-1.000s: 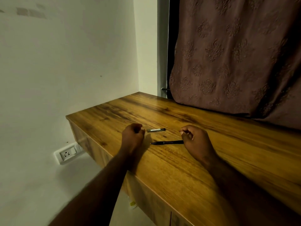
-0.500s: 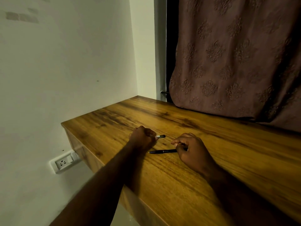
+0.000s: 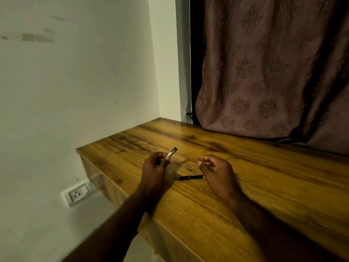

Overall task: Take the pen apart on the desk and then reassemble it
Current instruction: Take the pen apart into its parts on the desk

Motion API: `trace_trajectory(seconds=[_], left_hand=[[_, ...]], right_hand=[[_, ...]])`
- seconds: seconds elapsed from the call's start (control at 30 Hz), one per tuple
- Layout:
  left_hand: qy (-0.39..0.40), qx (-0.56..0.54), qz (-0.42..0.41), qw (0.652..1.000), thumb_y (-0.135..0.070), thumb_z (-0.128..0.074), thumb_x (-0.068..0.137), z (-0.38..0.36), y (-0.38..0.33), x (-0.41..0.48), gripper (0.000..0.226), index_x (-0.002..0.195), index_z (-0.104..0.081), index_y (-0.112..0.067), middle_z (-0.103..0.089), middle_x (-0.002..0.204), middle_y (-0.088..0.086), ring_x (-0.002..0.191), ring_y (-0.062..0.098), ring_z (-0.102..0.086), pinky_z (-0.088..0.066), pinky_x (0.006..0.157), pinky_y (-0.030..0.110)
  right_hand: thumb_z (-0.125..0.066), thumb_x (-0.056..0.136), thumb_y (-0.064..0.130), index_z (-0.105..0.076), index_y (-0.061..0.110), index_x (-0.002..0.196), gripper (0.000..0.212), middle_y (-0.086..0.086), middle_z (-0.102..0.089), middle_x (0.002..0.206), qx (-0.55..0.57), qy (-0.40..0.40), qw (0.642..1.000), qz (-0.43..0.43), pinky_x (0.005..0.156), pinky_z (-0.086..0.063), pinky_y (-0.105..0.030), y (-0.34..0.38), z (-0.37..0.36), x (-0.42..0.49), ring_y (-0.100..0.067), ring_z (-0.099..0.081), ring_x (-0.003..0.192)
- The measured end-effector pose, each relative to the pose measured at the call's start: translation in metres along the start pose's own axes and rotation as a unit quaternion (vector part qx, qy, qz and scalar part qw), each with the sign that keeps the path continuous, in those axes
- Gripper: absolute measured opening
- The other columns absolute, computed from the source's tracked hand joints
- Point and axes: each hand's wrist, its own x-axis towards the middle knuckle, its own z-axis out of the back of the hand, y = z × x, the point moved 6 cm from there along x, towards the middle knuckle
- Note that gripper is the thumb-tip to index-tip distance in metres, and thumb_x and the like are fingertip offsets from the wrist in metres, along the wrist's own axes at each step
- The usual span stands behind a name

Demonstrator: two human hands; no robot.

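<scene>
Seen from above in dim light, a person's two bare forearms reach over the near edge of a wooden desk (image 3: 273, 186). The left hand (image 3: 154, 167) is raised just off the desk and grips a short pen piece (image 3: 172, 151). The piece is dark at its far tip and pale along its side, and it sticks up and away from the fingertips. It may be the cap or the upper barrel, but it is too small to tell which. The right hand (image 3: 215, 169) hovers near the left with its fingers curled and the thumb close to the forefinger; whether it pinches some small part cannot be told. The slim black pen body (image 3: 188, 177) lies flat on the desk between the hands, slightly nearer the person. Its point faces the left hand and its other end sits at, or just under, the near edge of the right hand. With the pen apart, the step in hand is probably fitting the pieces back together. To do that well, the right hand should lift the body near its open end while the left turns the short piece so its opening faces the body. The two should be lined up straight before any gentle push or twist, and kept low over the desk so a loose part cannot drop far. A patterned curtain (image 3: 264, 72) hangs beyond the hands, and a wall socket (image 3: 78, 193) sits left of the left arm.
</scene>
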Motion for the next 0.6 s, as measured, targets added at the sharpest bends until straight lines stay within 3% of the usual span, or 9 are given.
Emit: trace_trajectory(seconds=[0.1,0.17,0.23,0.3,0.37,0.47,0.53,0.6], left_hand=[[0.038,0.008,-0.033,0.999,-0.018,-0.063,0.091,-0.001,-0.010,-0.020,0.008,0.095,-0.067,-0.013,-0.069,0.090,0.011,0.085,0.022,-0.065,-0.054,0.076,0.039],[0.067,0.017,-0.062,0.996,-0.013,-0.064,0.089,-0.008,-0.020,-0.033,0.005,0.092,-0.068,-0.012,-0.070,0.086,0.008,0.081,0.015,-0.066,-0.054,0.072,0.031],[0.095,0.035,-0.084,0.991,-0.005,-0.064,0.089,-0.017,-0.027,-0.046,0.008,0.092,-0.069,-0.010,-0.071,0.086,0.005,0.083,0.012,-0.068,-0.054,0.071,0.023],[0.117,0.059,-0.111,0.985,-0.005,-0.064,0.089,-0.026,-0.036,-0.057,0.012,0.092,-0.071,-0.014,-0.074,0.087,-0.001,0.084,0.010,-0.068,-0.053,0.073,0.021],[0.129,0.088,-0.154,0.976,-0.010,-0.064,0.090,-0.035,-0.048,-0.067,0.016,0.090,-0.070,-0.024,-0.073,0.083,-0.010,0.081,0.002,-0.068,-0.051,0.072,0.018],[0.153,0.129,-0.197,0.960,-0.032,-0.062,0.091,-0.050,-0.057,-0.081,0.009,0.095,-0.070,-0.030,-0.073,0.088,-0.013,0.084,0.002,-0.069,-0.055,0.074,0.022],[0.140,0.201,-0.254,0.935,-0.032,-0.059,0.093,-0.054,-0.054,-0.080,0.016,0.105,-0.068,-0.028,-0.072,0.094,-0.008,0.088,0.006,-0.066,-0.055,0.077,0.034],[0.115,0.276,-0.302,0.905,-0.027,-0.058,0.092,-0.052,-0.050,-0.078,0.018,0.109,-0.065,-0.028,-0.068,0.097,-0.005,0.089,0.008,-0.061,-0.052,0.078,0.036]], right_hand=[[-0.065,0.089,0.025,-0.063,0.019,0.113,0.025,-0.004,-0.068,0.089,0.074,0.017,0.996,-0.047,0.049,-0.045,-0.016,0.008,-0.010,-0.004,-0.011,-0.062,0.061],[-0.065,0.089,0.032,-0.058,0.021,0.118,0.032,-0.007,-0.069,0.093,0.106,0.067,0.989,-0.073,0.042,-0.039,-0.015,0.015,-0.017,-0.007,-0.008,-0.059,0.052],[-0.062,0.091,0.028,-0.058,0.018,0.113,0.025,-0.007,-0.069,0.084,0.125,0.096,0.985,-0.071,0.039,-0.037,-0.017,0.024,-0.018,-0.010,-0.006,-0.056,0.044],[-0.058,0.094,0.017,-0.063,0.012,0.099,0.009,-0.009,-0.065,0.070,0.120,0.088,0.987,-0.056,0.039,-0.037,-0.016,0.030,-0.012,-0.010,-0.004,-0.052,0.040],[-0.058,0.093,0.011,-0.065,0.010,0.089,0.008,-0.011,-0.065,0.069,0.109,0.059,0.991,-0.053,0.040,-0.040,-0.015,0.027,-0.004,-0.014,-0.004,-0.054,0.041],[-0.063,0.090,0.013,-0.066,0.009,0.094,0.006,-0.009,-0.072,0.075,0.156,0.034,0.983,-0.090,0.050,-0.049,-0.021,0.014,0.004,-0.021,-0.010,-0.064,0.053],[-0.063,0.090,0.011,-0.064,0.008,0.098,0.009,-0.010,-0.073,0.078,0.195,0.028,0.973,-0.122,0.057,-0.053,-0.027,0.003,0.004,-0.026,-0.018,-0.068,0.061],[-0.060,0.092,0.008,-0.064,0.005,0.099,0.008,-0.012,-0.072,0.078,0.199,0.023,0.970,-0.136,0.055,-0.053,-0.028,-0.005,0.003,-0.028,-0.018,-0.066,0.060]])
